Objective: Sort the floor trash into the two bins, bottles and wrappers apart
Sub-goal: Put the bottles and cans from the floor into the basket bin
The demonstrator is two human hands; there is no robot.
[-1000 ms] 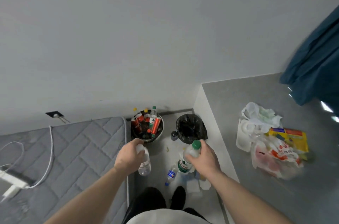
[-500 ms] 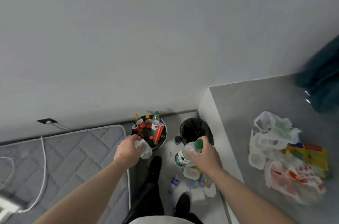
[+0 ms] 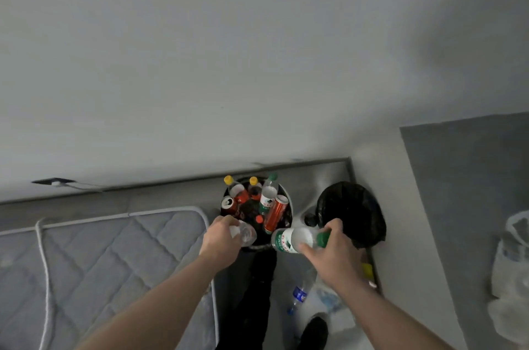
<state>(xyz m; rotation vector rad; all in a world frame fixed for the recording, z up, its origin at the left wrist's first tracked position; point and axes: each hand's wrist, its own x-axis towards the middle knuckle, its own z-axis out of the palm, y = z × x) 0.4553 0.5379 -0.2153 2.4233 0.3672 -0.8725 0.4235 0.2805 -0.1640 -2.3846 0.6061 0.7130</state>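
My left hand [image 3: 221,239] grips a clear plastic bottle [image 3: 246,234] at the near rim of the round bin [image 3: 288,203], which is full of bottles and cans. My right hand [image 3: 333,255] holds a green-capped, green-labelled bottle [image 3: 292,240] on its side, just over the same bin's near-right rim. To the right of that bin stands a bin lined with a black bag [image 3: 355,213]. A small blue-labelled bottle [image 3: 299,296] and pale wrappers [image 3: 329,302] lie on the floor below my right arm.
A grey quilted mattress [image 3: 100,263] with a white cable on it fills the left. A raised grey surface [image 3: 463,206] on the right carries white plastic bags [image 3: 511,272]. My dark-trousered leg and shoe [image 3: 313,329] stand between them. The wall is right behind the bins.
I have stepped closer to the bins. Both hands have carried their bottles forward to the bottle bin's near rim, and the green-capped bottle has tipped onto its side.
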